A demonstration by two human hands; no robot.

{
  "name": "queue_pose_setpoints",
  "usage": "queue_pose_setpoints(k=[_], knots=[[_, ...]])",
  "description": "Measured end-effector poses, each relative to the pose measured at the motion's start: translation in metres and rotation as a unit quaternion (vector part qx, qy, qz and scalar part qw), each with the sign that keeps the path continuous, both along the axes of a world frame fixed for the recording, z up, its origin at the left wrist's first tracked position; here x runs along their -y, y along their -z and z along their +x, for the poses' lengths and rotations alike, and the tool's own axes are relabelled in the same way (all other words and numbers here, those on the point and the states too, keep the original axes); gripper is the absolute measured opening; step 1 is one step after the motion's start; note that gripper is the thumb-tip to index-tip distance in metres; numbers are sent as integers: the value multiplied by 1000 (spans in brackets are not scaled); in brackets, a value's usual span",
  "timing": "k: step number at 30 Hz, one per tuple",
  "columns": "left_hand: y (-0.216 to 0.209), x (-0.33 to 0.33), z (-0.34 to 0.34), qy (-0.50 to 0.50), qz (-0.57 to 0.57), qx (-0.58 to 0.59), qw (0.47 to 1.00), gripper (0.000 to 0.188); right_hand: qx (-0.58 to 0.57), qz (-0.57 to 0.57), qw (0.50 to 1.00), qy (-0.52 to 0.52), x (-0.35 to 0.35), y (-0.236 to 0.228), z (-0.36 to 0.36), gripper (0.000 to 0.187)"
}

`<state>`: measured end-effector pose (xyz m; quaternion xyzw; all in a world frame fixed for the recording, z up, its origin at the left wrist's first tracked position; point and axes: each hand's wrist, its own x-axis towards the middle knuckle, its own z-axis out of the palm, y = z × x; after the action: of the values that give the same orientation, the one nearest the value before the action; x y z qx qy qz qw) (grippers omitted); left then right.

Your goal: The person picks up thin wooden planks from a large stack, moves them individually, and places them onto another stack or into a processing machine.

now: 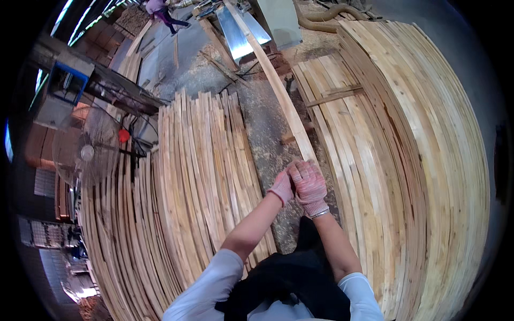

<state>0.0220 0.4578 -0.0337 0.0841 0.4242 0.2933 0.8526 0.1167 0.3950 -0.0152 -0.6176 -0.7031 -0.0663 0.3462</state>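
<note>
A long pale wooden board [285, 104] stretches away from me, its far end over a machine with a shiny metal table [238, 35]. Both my hands, in pinkish-white work gloves, are at the board's near end. My right hand [309, 184] lies over the end with its fingers wrapped on it. Close against it on the left is my left hand [284, 186], closed at the board's edge; its fingertips are partly hidden. The near tip of the board is covered by the gloves.
Stacked boards [203, 176] lie along my left, and a larger stack [423, 160] rises on my right. A short wood strip [334, 95] lies across a nearer right stack. A fan [88, 152] stands at left. Sawdust covers the floor [265, 128]. Another person [160, 12] is far off.
</note>
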Motion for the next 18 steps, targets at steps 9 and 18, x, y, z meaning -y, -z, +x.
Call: queue_pose_setpoints(k=[9, 18], knots=[[97, -42, -210, -85, -30, -83, 992, 16, 32, -67, 996, -40, -212, -31, 6, 51], [143, 36, -375, 68, -278, -420, 861, 34, 95, -96, 991, -15, -424, -45, -5, 63]])
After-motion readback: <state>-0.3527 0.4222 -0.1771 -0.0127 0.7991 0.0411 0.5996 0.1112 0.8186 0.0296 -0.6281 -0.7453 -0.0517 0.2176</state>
